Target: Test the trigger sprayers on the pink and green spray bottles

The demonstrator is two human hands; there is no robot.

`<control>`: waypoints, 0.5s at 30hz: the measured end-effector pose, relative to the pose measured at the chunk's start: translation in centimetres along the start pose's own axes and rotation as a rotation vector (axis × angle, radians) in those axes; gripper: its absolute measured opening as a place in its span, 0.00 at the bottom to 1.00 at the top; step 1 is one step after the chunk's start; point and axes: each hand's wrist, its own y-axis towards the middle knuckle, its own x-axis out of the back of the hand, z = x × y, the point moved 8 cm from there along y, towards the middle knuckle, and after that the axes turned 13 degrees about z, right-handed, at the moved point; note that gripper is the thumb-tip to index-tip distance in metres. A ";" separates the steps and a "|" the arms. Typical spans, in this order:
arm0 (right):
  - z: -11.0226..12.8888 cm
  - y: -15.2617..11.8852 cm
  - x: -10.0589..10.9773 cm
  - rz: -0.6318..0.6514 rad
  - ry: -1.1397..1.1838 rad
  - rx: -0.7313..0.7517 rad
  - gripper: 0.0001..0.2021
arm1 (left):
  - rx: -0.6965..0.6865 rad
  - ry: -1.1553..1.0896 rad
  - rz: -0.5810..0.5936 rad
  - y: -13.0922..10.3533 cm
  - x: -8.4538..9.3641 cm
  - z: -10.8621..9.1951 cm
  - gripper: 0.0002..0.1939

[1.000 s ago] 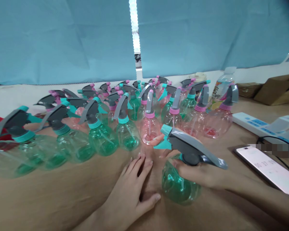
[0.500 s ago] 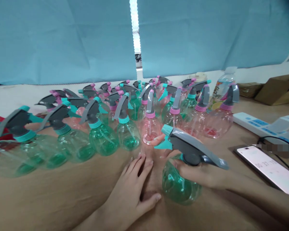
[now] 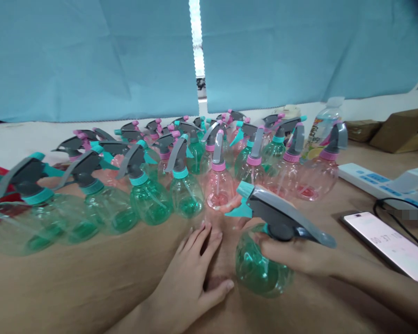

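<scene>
My right hand [image 3: 289, 253] grips a green spray bottle [image 3: 263, 273] just below its grey and turquoise trigger head. My thumb crosses the near side, and the fingertips show beyond the bottle. To its left, my left hand [image 3: 190, 273] rests palm down on the wooden table [image 3: 101, 283], fingers stretched out and holding nothing. Beyond its fingertips stand a small green spray bottle [image 3: 186, 197] and a pink spray bottle [image 3: 220, 185]. Another green spray bottle [image 3: 149, 202] is farther left. Green or red-looking areas show at the bottoms of these clear bodies.
Several more pink and green spray bottles crowd the back of the table. At the right lie a phone [image 3: 386, 243] with a lit screen, a white power strip [image 3: 369, 181] and a black cable. Behind are a labelled drink bottle [image 3: 322, 127], a cardboard box [image 3: 400, 132] and a blue curtain [image 3: 90, 55].
The held spray bottle has shifted very slightly right and tipped a little. My left hand stays flat in the same place, and the standing bottles look unmoved.
</scene>
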 end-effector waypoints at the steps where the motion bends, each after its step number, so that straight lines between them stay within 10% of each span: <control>1: 0.2 0.0 0.0 0.002 0.007 0.008 0.18 | -0.003 -0.002 -0.005 0.0 0.0 0.0 0.37; 15: 0.9 -0.2 0.4 -0.067 -0.059 0.016 0.06 | -0.031 -0.015 -0.059 -0.3 0.1 -0.1 0.38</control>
